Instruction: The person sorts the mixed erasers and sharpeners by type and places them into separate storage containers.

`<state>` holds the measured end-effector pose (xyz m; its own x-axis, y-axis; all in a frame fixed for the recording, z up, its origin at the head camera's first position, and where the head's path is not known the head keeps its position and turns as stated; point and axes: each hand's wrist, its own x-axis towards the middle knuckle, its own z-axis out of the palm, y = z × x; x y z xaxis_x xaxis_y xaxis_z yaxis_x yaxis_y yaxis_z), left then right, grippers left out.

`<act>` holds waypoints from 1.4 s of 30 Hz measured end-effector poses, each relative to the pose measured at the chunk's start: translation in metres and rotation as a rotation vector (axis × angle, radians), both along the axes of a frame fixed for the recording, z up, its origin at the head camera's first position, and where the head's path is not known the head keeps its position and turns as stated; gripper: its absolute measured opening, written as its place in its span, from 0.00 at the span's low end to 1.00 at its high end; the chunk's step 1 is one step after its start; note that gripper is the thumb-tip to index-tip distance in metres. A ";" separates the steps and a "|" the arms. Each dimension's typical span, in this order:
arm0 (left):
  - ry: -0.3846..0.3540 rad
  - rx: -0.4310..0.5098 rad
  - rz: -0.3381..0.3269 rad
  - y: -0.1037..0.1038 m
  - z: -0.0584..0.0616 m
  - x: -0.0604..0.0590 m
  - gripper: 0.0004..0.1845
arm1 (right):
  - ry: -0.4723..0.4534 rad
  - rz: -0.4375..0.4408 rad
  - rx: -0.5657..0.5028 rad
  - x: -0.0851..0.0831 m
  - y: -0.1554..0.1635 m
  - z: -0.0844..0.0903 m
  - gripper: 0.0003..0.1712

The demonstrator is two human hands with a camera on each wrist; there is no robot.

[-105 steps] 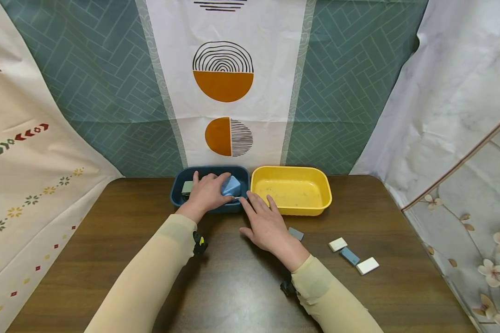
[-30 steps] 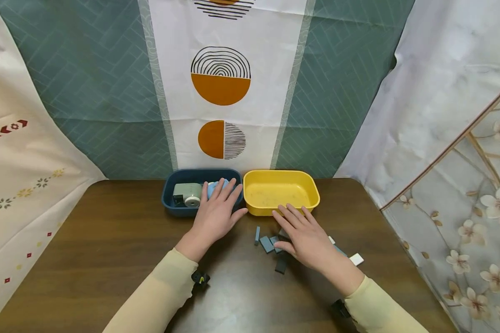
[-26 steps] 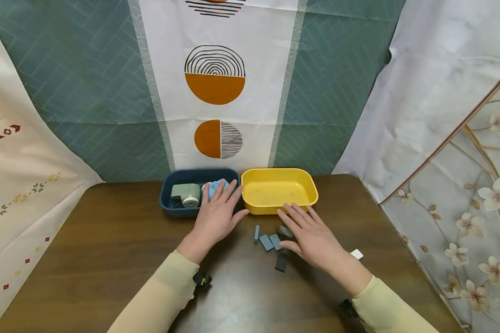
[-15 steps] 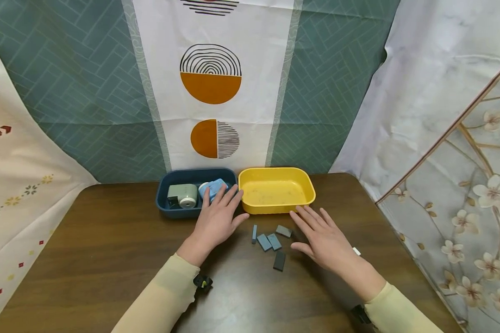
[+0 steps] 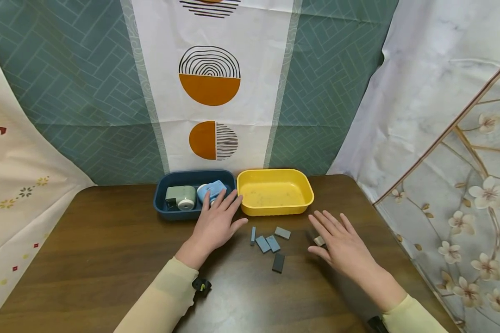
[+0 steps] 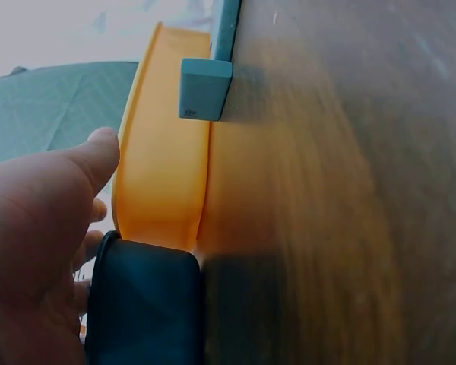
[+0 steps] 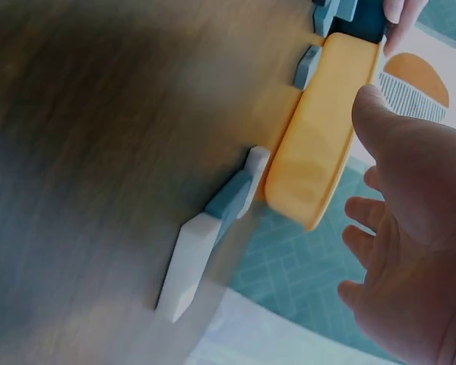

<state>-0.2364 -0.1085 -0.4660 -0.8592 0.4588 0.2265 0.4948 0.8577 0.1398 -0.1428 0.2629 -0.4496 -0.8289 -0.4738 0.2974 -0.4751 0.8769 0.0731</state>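
Note:
My left hand (image 5: 215,226), fingers spread and straight, hovers at the right front of the dark blue bin (image 5: 162,209). That bin holds a green camera-like thing (image 5: 181,197) with a round white lens and a light blue one (image 5: 211,188), partly behind my fingertips. My right hand (image 5: 343,247) is spread in the air over the table's right side, gripping nothing. Beneath it, a white block (image 5: 319,241) peeks out; the right wrist view shows a blue block (image 7: 228,201) between two white blocks, the nearer white block (image 7: 188,262) being fully visible.
Right of the blue bin stands a yellow bin (image 5: 275,211). Before it on the wooden table (image 5: 121,259) lie several small blocks: a narrow upright-looking block (image 5: 253,236), two blue-grey ones, a grey block (image 5: 282,233) and a dark block (image 5: 278,263). Cloth hangs behind.
Earlier my left hand was inside the blue bin; it has drawn back to its front edge. My right hand has moved right, uncovering the blue-grey and dark blocks and covering the white ones.

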 end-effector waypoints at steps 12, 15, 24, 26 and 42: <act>-0.008 -0.024 -0.011 0.001 -0.003 -0.001 0.42 | 0.009 -0.042 -0.012 0.009 0.024 -0.006 0.49; -0.012 -0.023 -0.011 0.001 -0.003 -0.001 0.42 | -0.006 -0.057 -0.013 0.012 0.030 -0.006 0.49; -0.007 -0.042 -0.017 0.003 -0.002 -0.002 0.42 | -0.043 -0.125 -0.026 0.023 0.052 -0.013 0.48; -0.012 -0.042 -0.016 0.004 -0.001 -0.002 0.42 | -0.040 -0.132 -0.034 0.024 0.056 -0.015 0.47; -0.034 -0.029 -0.004 -0.002 -0.005 -0.002 0.41 | -0.128 -0.202 -0.042 0.033 0.074 -0.021 0.45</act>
<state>-0.2379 -0.1100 -0.4710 -0.8646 0.4677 0.1836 0.4932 0.8598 0.1324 -0.1098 0.3367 -0.4711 -0.9377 -0.2842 0.1998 -0.2930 0.9560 -0.0154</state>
